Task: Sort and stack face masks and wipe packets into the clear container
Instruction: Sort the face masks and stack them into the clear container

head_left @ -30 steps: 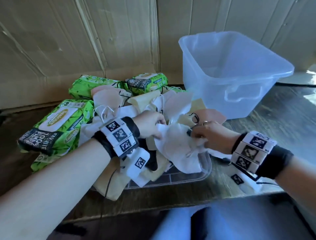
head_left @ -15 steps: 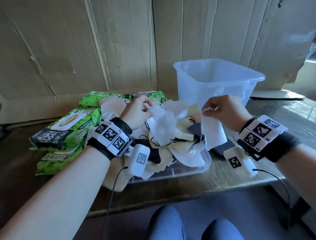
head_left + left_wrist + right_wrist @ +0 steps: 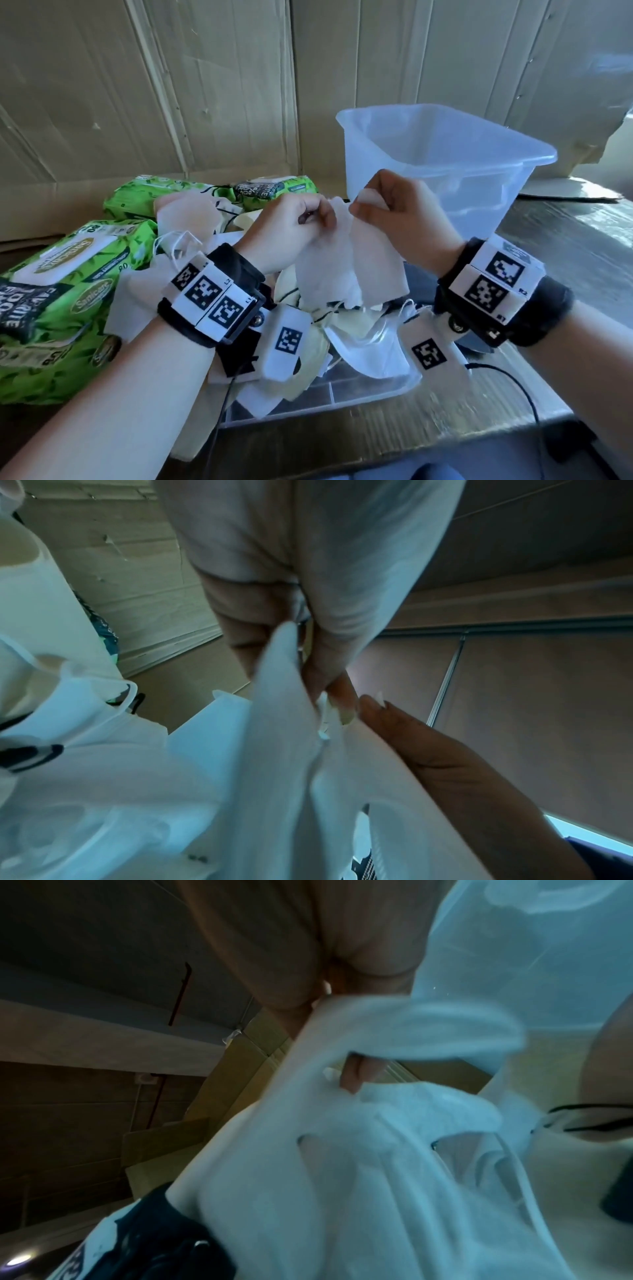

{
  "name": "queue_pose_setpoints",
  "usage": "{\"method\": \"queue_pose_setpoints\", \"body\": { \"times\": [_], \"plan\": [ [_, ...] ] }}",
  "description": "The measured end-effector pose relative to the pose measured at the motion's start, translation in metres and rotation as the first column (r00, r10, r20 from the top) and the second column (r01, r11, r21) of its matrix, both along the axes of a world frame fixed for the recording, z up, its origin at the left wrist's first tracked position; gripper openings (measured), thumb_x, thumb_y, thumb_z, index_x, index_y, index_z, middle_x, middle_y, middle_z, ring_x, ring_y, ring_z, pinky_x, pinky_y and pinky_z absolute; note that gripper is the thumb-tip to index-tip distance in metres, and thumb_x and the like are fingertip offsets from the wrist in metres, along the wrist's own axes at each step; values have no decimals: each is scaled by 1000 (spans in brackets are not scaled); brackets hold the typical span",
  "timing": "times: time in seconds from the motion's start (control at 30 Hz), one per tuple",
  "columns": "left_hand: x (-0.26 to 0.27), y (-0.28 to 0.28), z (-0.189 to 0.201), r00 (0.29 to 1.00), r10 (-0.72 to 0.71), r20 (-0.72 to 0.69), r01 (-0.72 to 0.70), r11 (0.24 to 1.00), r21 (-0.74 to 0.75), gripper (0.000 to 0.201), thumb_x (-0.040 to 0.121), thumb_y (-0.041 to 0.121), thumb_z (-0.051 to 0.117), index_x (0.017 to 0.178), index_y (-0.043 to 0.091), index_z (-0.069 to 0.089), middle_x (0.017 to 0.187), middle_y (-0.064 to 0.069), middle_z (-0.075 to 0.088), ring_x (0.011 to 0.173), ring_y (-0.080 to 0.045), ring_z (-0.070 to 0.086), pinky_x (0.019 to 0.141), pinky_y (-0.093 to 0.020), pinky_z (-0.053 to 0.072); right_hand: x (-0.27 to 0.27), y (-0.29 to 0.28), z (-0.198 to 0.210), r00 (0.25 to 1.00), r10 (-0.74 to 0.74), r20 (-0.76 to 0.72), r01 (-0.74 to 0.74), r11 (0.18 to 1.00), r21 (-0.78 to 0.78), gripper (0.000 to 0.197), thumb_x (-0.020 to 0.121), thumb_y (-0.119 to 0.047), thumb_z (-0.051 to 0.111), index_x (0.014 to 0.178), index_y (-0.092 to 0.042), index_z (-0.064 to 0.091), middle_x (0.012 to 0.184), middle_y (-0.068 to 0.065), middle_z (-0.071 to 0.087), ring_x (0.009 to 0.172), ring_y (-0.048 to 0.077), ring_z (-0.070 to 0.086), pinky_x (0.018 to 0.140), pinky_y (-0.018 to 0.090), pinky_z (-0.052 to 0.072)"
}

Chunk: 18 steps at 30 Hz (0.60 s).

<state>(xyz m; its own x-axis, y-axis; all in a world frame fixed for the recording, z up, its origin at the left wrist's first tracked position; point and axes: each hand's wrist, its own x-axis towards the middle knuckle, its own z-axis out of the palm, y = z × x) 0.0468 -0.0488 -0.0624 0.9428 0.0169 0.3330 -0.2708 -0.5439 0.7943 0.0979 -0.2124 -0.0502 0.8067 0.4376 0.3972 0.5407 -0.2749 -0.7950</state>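
Both hands hold white face masks (image 3: pixel 346 270) up above the pile. My left hand (image 3: pixel 291 229) pinches the top edge of one mask (image 3: pixel 281 723). My right hand (image 3: pixel 397 212) pinches another white mask (image 3: pixel 359 1150) right beside it, and the two masks hang side by side, touching. Below them lies a heap of white, cream and pink masks (image 3: pixel 349 346) on a clear flat lid (image 3: pixel 342 394). Green wipe packets (image 3: pixel 58 294) lie at the left, and more wipe packets (image 3: pixel 274 188) at the back. The clear container (image 3: pixel 445 164) stands behind my right hand.
A cardboard wall (image 3: pixel 171 85) closes off the back. The wooden table (image 3: pixel 565 246) shows bare wood at the right. A black cable (image 3: pixel 513 380) trails from my right wrist over the table's front edge.
My hands have risen from the pile and come together. The two white masks that were held apart now hang side by side between them.
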Motion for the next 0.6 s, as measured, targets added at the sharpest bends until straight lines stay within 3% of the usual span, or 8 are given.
{"method": "queue_pose_setpoints", "body": {
  "times": [0.1, 0.2, 0.27, 0.37, 0.4, 0.47, 0.53, 0.6],
  "plan": [
    [8, 2, 2, 998, -18, -56, 15, 998, -54, 25, 79, 15, 56, 74, 34, 72, 87, 14, 71, 94, -7, 63, 95, -33, 48, 13, 7, 0, 1000, 9, -5, -8, 998, 60, 27, 81, -12, 66, 67, -14, 43, 69, 9, 45, 66, 18, 40, 62, 29, 32],
    [10, 5, 10, 991, -86, -105, 76, 992, -100, 26, 76, 32, 59, 93, 18, 73, 103, 1, 72, 106, -14, 63, 99, -33, 44, 22, 13, 3, 999, 45, -9, -44, 993, 107, 25, 82, -11, 66, 72, -4, 44, 66, 8, 38, 64, 18, 35, 60, 29, 29],
    [11, 9, 13, 985, -133, -106, 116, 982, -149, 37, 72, 40, 67, 97, 14, 73, 102, -2, 73, 104, -18, 65, 95, -32, 46, 25, 17, 6, 997, 75, 0, -75, 989, 126, 25, 82, -10, 66, 72, 0, 45, 65, 8, 34, 63, 18, 32, 59, 28, 26],
    [15, 10, 16, 993, -107, -55, 96, 981, -171, 14, 68, 31, 81, 78, 23, 75, 78, 14, 71, 83, 0, 65, 78, -15, 50, 28, 22, 9, 994, 111, -7, -109, 985, 135, 28, 81, -12, 69, 71, 2, 47, 65, 8, 32, 61, 15, 30, 54, 24, 24],
    [17, 10, 15, 995, -92, -44, 84, 982, -167, 12, 66, 32, 82, 73, 24, 75, 76, 14, 71, 80, 0, 64, 77, -15, 50, 28, 24, 10, 992, 124, -8, -121, 984, 133, 29, 80, -12, 70, 69, 1, 47, 63, 7, 33, 58, 12, 31, 52, 21, 25],
    [18, 10, 11, 998, -46, -37, 40, 986, -162, 22, 60, 39, 80, 73, 22, 76, 83, 4, 73, 83, -9, 66, 84, -28, 53, 29, 26, 11, 991, 132, -5, -131, 984, 122, 32, 78, -12, 71, 61, -9, 45, 55, -2, 36, 50, 4, 30, 48, 16, 26],
    [18, 8, 7, 999, 7, -42, -14, 987, -162, 34, 55, 41, 79, 76, 15, 74, 86, -8, 73, 81, -16, 65, 85, -37, 52, 30, 29, 10, 989, 149, -23, -146, 983, 108, 34, 77, -13, 73, 60, -17, 44, 56, -2, 41, 51, 3, 33, 49, 17, 28],
    [18, 6, 5, 998, 43, -46, -49, 991, -128, 31, 56, 38, 85, 71, 13, 73, 72, -4, 71, 69, -11, 58, 71, -27, 50, 29, 30, 7, 984, 175, -40, -170, 981, 93, 33, 75, -15, 76, 62, -19, 46, 63, 8, 49, 59, 11, 39, 54, 26, 32]
  ]
}}
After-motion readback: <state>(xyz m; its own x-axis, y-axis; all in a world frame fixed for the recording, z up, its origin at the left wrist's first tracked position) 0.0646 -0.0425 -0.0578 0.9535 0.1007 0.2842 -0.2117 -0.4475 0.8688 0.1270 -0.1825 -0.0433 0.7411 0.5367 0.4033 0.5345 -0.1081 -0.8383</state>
